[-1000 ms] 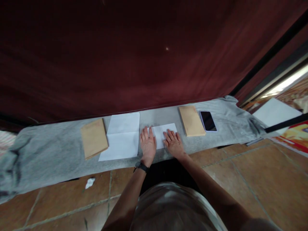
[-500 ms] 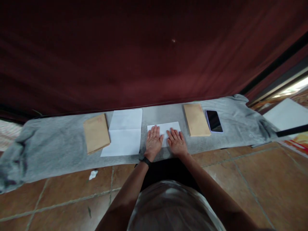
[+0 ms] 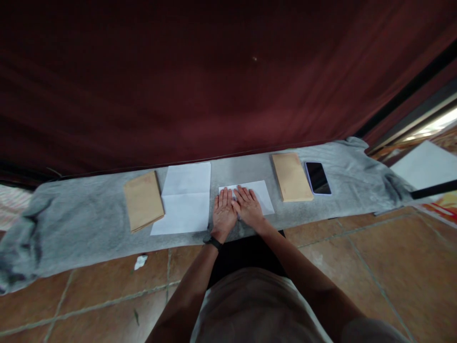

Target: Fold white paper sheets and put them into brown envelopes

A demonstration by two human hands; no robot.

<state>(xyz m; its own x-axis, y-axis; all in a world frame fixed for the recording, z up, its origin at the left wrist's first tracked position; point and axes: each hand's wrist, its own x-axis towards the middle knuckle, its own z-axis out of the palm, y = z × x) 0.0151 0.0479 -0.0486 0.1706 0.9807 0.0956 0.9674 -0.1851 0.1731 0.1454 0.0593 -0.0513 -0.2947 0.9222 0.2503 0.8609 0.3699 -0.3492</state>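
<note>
Grey cloth [image 3: 93, 224] under smaller white paper [image 3: 263, 196], left hand [image 3: 224, 213] and right hand [image 3: 249, 208] flat atop, grip unclenched; red-yellow print [image 3: 444, 207] illegible.

One dark-screened phone [image 3: 318, 178] lies on the grey cloth [image 3: 85, 219], while a small white scrap [image 3: 140, 261] rests on the brown tiled floor [image 3: 400, 257].

Smooth matt paper sheet [image 3: 263, 196], napped cloth [image 3: 89, 214], glossy phone screen [image 3: 318, 178]
</note>
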